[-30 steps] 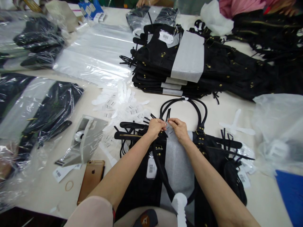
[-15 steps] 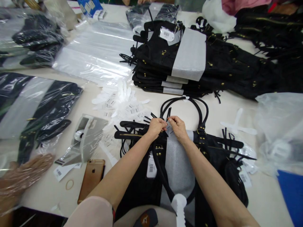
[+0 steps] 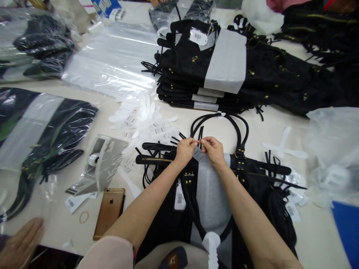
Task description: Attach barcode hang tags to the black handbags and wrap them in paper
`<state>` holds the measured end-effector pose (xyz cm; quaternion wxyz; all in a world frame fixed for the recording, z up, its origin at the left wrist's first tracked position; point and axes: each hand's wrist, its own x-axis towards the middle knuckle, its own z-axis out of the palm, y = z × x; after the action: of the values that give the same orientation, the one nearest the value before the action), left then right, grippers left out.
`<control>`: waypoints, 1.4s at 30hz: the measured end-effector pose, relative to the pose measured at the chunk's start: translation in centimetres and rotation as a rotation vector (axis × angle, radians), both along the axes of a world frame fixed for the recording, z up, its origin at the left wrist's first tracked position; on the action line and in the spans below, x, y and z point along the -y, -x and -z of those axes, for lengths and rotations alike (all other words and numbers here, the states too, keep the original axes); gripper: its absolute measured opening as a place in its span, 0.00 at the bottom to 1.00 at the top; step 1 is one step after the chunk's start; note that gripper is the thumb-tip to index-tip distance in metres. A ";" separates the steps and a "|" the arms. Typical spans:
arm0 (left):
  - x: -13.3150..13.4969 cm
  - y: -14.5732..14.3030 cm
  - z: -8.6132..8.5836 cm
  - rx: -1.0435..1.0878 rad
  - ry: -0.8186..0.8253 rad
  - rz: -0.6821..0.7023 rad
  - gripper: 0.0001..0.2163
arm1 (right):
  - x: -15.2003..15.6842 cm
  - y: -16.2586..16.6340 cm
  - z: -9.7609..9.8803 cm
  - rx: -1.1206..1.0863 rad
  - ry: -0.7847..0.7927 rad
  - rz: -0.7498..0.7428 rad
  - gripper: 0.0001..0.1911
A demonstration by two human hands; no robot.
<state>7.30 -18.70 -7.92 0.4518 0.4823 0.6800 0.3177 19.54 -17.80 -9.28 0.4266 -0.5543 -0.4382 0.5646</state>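
Observation:
A black handbag lies in front of me, its round handles spread out and a pale grey wrap band across its middle. Over its top edge, my left hand and my right hand meet fingertip to fingertip. Both are closed in a pinch at the top of a small grey printed label, which hangs between them. The exact grip is partly hidden by the fingers. A white barcode hang tag lies on the bag's left half. Black cord ends stick up behind my fingers.
Stacked black bags stand behind. Leftward are loose white tags, clear plastic sleeves, a tape dispenser, a phone and a plastic-wrapped bag. Another person's hand rests at lower left.
My fingertips have come together, and the small label now hangs lower and flatter between them. The other person's hand at left has moved down, out from under the plastic.

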 end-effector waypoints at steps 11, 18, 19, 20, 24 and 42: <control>0.3 -0.3 -1.3 -0.353 -0.002 0.147 0.08 | -0.3 -0.3 0.3 -0.151 0.114 -0.051 0.12; 0.5 -0.3 -1.6 -0.463 -0.001 0.225 0.09 | -0.2 -0.3 0.2 -0.125 0.113 -0.083 0.11; 0.5 -0.3 -1.6 -0.470 -0.002 0.230 0.09 | -0.2 -0.3 0.2 -0.121 0.110 -0.095 0.11; 0.5 -0.3 -1.6 -0.470 -0.001 0.230 0.09 | -0.2 -0.4 0.2 -0.122 0.112 -0.103 0.11; 0.5 -0.3 -1.5 -0.430 -0.005 0.206 0.09 | -0.3 -0.6 0.5 -0.171 0.153 -0.076 0.11; 0.4 -0.4 -1.2 -0.453 0.039 0.266 0.10 | -0.2 -0.7 0.9 -0.120 0.146 -0.162 0.09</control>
<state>7.66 -19.12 -6.68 0.3351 0.6174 0.7004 0.1263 20.24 -17.58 -10.20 0.3634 -0.5120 -0.4130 0.6597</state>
